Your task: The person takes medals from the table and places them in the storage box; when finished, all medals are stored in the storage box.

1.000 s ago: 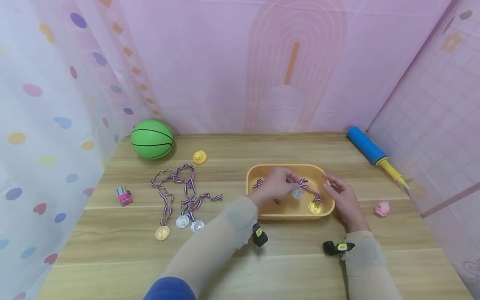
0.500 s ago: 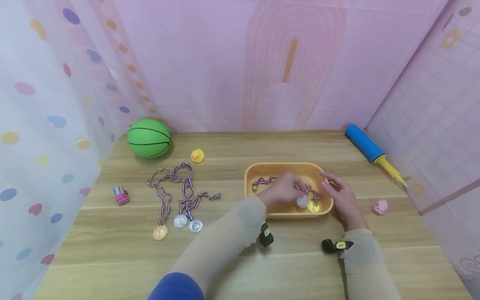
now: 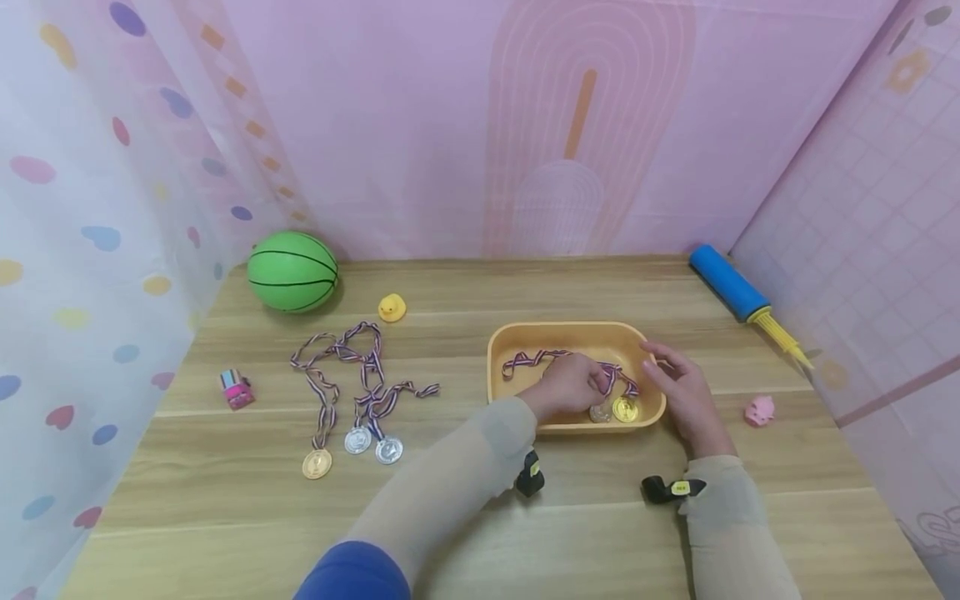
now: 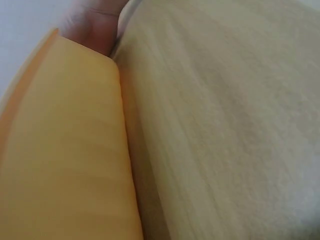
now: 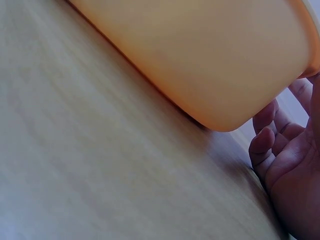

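One silver medal [image 3: 599,413] is down in the orange tray [image 3: 501,392], near its front wall and just beside a gold medal [image 3: 626,409]; whether the silver one touches the tray floor cannot be told. The left hand [image 3: 566,383] reaches over the front rim, fingers curled, pinching the striped ribbon [image 3: 611,377] above the silver medal. Another stretch of striped ribbon runs behind that hand along the tray's left part. The right hand [image 3: 686,400] is at the tray's right end, its relaxed fingers reaching to the rim; the right wrist view shows some of them loosely bent beside the outer wall. Each wrist carries a black camera. Left of the tray, well apart from it, a second gold medal [image 3: 317,464] and two more silver medals [image 3: 372,445] lie on the wooden table [image 3: 585,533], their ribbons looped together above them. Beyond these sit a yellow duck [image 3: 392,307] and a green ball [image 3: 292,272], with a small pink toy [image 3: 237,388] farther left. Rightward, a pink pig [image 3: 759,410] stands near the right hand, and a blue and yellow pump [image 3: 731,283] lies towards the back corner.
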`<state>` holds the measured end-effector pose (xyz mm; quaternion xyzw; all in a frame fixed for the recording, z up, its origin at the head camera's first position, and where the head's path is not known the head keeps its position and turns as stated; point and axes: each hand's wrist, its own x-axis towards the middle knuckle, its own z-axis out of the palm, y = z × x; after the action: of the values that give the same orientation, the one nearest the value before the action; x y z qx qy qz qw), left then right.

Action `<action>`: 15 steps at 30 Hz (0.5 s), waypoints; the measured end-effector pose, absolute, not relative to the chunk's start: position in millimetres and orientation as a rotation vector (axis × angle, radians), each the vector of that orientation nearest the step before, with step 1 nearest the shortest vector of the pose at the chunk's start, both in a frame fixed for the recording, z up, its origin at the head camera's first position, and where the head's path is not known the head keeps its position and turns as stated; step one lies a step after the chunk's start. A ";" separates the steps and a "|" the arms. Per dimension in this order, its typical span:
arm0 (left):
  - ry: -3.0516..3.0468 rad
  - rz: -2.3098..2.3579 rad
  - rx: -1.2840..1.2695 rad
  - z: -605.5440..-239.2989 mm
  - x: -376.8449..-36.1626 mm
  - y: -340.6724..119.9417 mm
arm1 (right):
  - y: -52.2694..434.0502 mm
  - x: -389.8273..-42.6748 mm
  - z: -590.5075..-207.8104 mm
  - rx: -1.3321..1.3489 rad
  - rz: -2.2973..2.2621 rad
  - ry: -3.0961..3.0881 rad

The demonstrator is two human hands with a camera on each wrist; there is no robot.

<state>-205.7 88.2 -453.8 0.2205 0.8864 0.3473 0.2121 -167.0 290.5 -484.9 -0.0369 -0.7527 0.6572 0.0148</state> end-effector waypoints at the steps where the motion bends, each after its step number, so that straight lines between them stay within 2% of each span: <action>1: 2.466 0.955 0.616 -454.4 -205.9 88.4 | 290.6 -167.0 -484.8 -0.115 2.047 -2.340; 15: 2.517 0.927 0.710 -458.4 -208.2 86.8 | 290.4 -167.7 -483.6 -0.101 2.118 -2.294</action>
<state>-208.2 86.8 -458.4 0.2515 0.8919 0.3285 0.1825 -167.7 290.4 -483.6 -0.0325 -0.7343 0.6780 0.0086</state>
